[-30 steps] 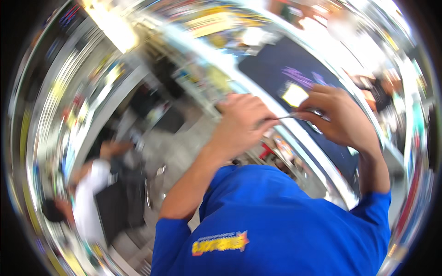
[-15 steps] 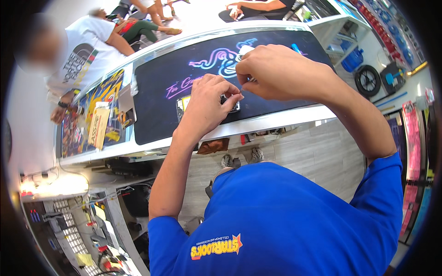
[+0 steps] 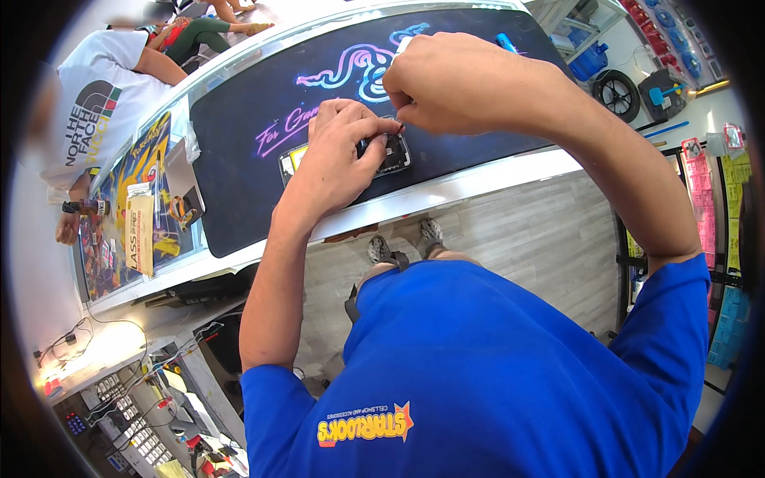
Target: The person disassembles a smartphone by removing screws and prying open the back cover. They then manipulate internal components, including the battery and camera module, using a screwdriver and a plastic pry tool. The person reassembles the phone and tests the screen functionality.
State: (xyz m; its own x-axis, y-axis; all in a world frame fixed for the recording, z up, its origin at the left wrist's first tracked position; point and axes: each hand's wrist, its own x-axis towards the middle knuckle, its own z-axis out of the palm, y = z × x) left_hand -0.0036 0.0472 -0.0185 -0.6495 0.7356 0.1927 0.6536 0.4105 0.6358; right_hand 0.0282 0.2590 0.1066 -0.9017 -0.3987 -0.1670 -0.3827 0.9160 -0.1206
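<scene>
A dark opened phone (image 3: 394, 158) with a yellow patch lies on the black mat (image 3: 239, 199), partly hidden by my left hand (image 3: 339, 155). The fingers of that hand curl over the phone's middle; its index finger and thumb bend down toward the inner parts. A small dark bit shows by the index fingertip, too small to name. My right hand (image 3: 446, 84) is held just beyond the phone's right end, fingers closed. Part of a white object (image 3: 403, 46) sticks out past its far side; the rest is hidden in the grip.
A blue pen-like item (image 3: 505, 41) lies at the mat's far right. To the left are a tan packet (image 3: 139, 231) and an open box (image 3: 185, 199) on the white-edged counter. A person in a white shirt (image 3: 103, 88) stands beyond it. A black wheel (image 3: 616, 94) sits at right.
The whole view has shifted, so counter and hands appear further up and left. My left thumb has drawn back from the index fingertip, uncovering more of the phone. The right hand stays closed.
</scene>
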